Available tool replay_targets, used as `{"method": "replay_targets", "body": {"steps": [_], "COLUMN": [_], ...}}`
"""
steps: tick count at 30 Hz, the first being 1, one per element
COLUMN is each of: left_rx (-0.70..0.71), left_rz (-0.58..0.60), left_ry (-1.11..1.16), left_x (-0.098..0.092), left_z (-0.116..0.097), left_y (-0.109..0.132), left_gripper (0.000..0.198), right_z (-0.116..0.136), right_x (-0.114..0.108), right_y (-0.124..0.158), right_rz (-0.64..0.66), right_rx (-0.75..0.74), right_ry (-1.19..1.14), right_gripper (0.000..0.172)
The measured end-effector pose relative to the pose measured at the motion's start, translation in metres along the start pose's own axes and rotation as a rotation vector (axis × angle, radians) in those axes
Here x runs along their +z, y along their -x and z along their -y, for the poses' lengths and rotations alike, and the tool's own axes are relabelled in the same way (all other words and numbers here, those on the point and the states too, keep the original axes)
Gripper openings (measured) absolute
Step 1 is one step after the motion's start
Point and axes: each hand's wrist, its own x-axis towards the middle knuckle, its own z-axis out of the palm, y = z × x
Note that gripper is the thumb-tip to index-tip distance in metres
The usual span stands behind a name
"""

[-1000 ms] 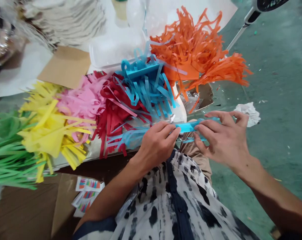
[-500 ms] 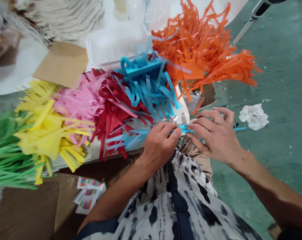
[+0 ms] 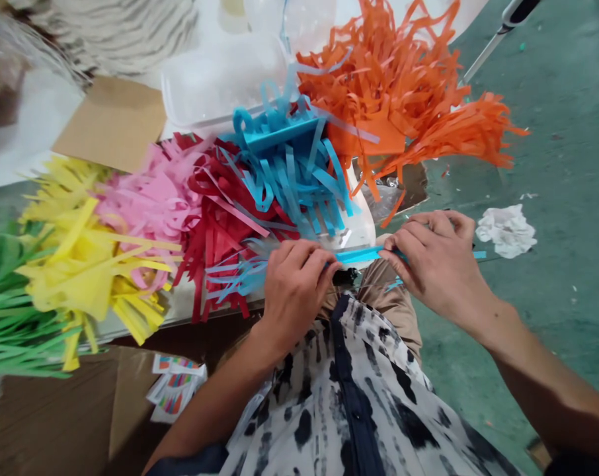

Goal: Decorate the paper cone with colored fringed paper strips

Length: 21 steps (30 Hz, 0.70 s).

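Observation:
A bundle of blue paper strips (image 3: 361, 254) stretches between my two hands just above my lap. My left hand (image 3: 294, 291) is closed on its left part, where loose blue ends fan out to the left. My right hand (image 3: 436, 264) pinches the bundle's right part, and a few thin blue ends stick out past its fingers. Behind my hands lies a row of cut paper fringe piles: blue (image 3: 289, 165), red (image 3: 220, 225), pink (image 3: 151, 198), yellow (image 3: 86, 258), green (image 3: 6, 311) and orange (image 3: 399, 99).
A white plastic tray (image 3: 220, 79) and a brown cardboard sheet (image 3: 111, 122) lie behind the piles. A crumpled white paper (image 3: 508, 228) sits on the green floor at right. Small colourful printed cards (image 3: 173, 390) rest on a cardboard box at lower left.
My hands came close together half a second ago and have since moved apart a little, leaving a short stretch of blue bundle showing between them. My left hand has shifted left.

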Motion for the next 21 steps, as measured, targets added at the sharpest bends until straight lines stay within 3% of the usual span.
{"method": "replay_targets", "body": {"steps": [6, 14, 16, 19, 21], "left_rx": [-0.089, -0.028, -0.029, -0.037, -0.036], "left_rz": [0.142, 0.17, 0.173, 0.175, 0.165], "left_ry": [-0.142, -0.134, -0.137, -0.143, -0.146], "left_x": [-0.008, -0.012, -0.012, -0.011, -0.01], "left_z": [0.002, 0.012, 0.012, 0.009, 0.007], "left_y": [-0.011, -0.02, -0.02, -0.022, -0.022], "left_gripper": [0.02, 0.025, 0.025, 0.025, 0.026], "right_z": [0.001, 0.002, 0.005, 0.015, 0.022], "right_x": [-0.009, -0.011, -0.013, -0.013, -0.012], "right_y": [-0.012, -0.019, -0.016, -0.009, -0.002], "right_rz": [0.111, 0.136, 0.098, -0.124, -0.214], "right_rx": [0.03, 0.018, 0.045, 0.015, -0.073], "right_ry": [-0.036, 0.002, 0.02, 0.029, -0.003], "right_gripper": [0.025, 0.021, 0.018, 0.009, 0.017]}}
